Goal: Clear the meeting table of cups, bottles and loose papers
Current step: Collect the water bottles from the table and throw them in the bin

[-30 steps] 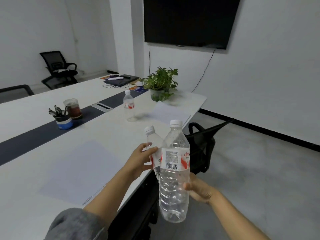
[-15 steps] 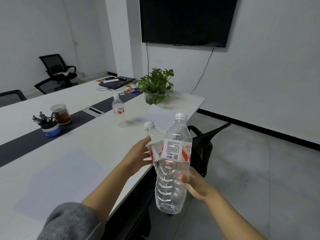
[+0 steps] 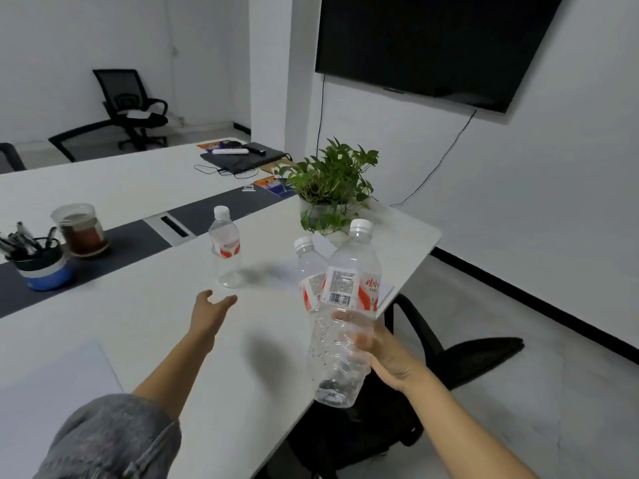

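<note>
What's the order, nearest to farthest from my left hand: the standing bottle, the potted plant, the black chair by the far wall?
1. Standing bottle, just ahead of the left hand.
2. Potted plant, farther ahead, right.
3. Black chair, by the far wall.

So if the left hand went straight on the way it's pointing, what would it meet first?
Most likely the lone bottle standing on the table: the left hand, open, aims its fingers at its base, with nothing between. Depth is uncertain.
</note>
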Available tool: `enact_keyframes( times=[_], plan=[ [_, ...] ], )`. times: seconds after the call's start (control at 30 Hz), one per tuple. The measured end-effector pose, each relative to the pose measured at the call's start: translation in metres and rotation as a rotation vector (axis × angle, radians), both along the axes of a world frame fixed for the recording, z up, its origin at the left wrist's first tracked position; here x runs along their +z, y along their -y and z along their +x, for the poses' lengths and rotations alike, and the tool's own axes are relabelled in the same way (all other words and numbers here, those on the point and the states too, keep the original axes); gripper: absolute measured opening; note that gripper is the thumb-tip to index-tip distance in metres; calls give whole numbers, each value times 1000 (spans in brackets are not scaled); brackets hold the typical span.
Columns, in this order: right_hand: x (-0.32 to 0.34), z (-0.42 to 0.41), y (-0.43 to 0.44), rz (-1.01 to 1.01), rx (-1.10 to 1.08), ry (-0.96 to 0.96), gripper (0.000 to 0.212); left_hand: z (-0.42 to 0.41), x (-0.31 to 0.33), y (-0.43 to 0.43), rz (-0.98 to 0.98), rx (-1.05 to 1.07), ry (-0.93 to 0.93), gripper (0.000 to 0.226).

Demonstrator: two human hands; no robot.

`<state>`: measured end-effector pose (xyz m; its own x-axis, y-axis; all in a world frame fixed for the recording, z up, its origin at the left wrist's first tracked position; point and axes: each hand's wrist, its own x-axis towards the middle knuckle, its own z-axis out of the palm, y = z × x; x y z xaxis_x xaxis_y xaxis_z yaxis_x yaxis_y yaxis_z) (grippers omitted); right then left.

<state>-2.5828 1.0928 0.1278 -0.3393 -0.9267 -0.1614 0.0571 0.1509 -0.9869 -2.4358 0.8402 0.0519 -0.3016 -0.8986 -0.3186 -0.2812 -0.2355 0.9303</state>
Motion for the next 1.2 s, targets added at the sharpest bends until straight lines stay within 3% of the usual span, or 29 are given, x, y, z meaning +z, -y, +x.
enact_keyframes(
  times=[0.23,0.47,0.6,0.77,0.87,1.0,1.2],
  plan=[
    [-30,-55,66,115,19,42,94,-48,-10,102,-130,33,34,98],
    [-53,-78,92,155,51,119,97,-73,-40,173,-133,39,16,121],
    [-55,-86,99,168,53,125,92,-88,-17,172,-143,55,-37,110],
    [-50,-94,98,157,64,105,94,-97,-6,160,-172,115,-19,78],
    [-42,-100,91,136,83,73,93,-96,9,129,-174,111,-113,66],
    [-26,-108,86,69,116,91,92,-87,32,66,-32,76,-360,41],
    [-6,-94,73,-37,236,165,99,-59,54,-31,190,101,-494,14]
  ],
)
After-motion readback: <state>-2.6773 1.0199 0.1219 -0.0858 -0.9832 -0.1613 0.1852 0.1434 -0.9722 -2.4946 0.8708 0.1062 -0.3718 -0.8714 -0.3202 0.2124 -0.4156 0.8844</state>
